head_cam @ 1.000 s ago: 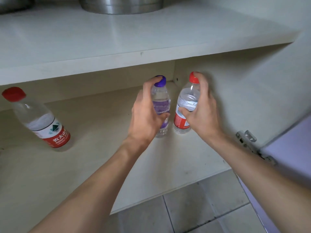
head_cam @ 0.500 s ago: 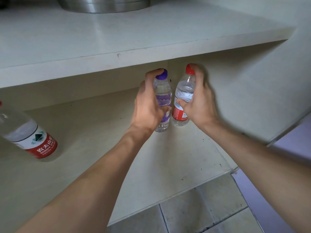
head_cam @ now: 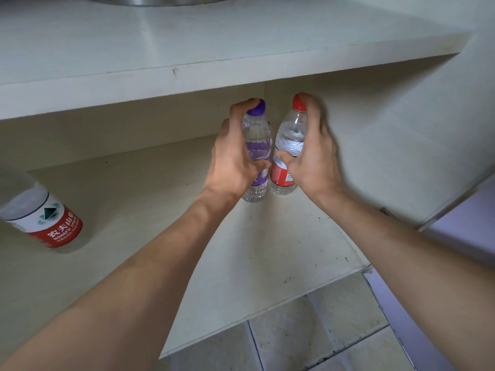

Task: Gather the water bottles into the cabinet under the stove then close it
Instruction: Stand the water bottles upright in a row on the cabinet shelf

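Two small water bottles stand upright side by side on the cabinet's bottom shelf (head_cam: 281, 245), near its back right corner. My left hand (head_cam: 231, 159) wraps the purple-capped bottle (head_cam: 257, 141) from the left. My right hand (head_cam: 312, 156) wraps the red-capped bottle (head_cam: 290, 140) from the right, with a finger over its cap. Both bottle bases rest on the shelf. A larger bottle with a red and white label (head_cam: 40, 218) stands at the left edge of the view, its top cut off.
An upper shelf (head_cam: 214, 49) juts out above the bottles, with a metal pot (head_cam: 158, 0) on it. The cabinet's right wall (head_cam: 388, 145) stands close to my right hand. A purple door (head_cam: 460, 231) hangs open at the right. Tiled floor (head_cam: 321, 336) lies below.
The view has shifted right and closer, pushing the large bottle toward the left edge. Both hands stay on their bottles, which have moved a little deeper toward the back corner.
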The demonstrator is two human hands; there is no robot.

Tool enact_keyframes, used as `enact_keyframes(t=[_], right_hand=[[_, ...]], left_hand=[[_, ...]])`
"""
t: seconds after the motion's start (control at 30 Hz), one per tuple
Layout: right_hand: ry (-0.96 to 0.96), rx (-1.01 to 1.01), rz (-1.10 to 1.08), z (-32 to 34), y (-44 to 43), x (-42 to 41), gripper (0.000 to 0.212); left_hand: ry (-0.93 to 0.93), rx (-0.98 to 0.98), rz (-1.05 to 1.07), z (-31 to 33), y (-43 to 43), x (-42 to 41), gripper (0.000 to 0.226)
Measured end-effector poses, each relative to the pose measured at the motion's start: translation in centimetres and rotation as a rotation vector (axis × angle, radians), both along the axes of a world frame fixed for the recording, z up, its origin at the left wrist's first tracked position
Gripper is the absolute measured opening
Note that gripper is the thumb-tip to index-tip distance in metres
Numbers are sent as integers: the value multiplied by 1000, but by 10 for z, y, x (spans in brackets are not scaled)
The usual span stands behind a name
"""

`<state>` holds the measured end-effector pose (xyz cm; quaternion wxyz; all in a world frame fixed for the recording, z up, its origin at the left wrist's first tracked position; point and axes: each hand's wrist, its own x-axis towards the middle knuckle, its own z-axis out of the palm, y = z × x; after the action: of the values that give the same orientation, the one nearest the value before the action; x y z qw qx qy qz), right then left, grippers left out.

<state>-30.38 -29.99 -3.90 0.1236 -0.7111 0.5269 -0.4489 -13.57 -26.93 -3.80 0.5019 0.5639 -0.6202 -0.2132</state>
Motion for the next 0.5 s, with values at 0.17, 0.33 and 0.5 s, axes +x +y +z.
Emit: enact_keyframes(t=[0.17, 0.33, 0.5], right_hand=[[-4, 16, -6, 0, 3, 0, 108], [0, 55, 9, 5, 9, 0, 109], [100, 76, -50, 2, 31, -5, 109]], left_hand=[[19, 16, -1, -2, 4, -3, 105], [0, 46, -15, -2, 13, -3, 107], [-220, 89, 32, 2, 50, 12, 108]])
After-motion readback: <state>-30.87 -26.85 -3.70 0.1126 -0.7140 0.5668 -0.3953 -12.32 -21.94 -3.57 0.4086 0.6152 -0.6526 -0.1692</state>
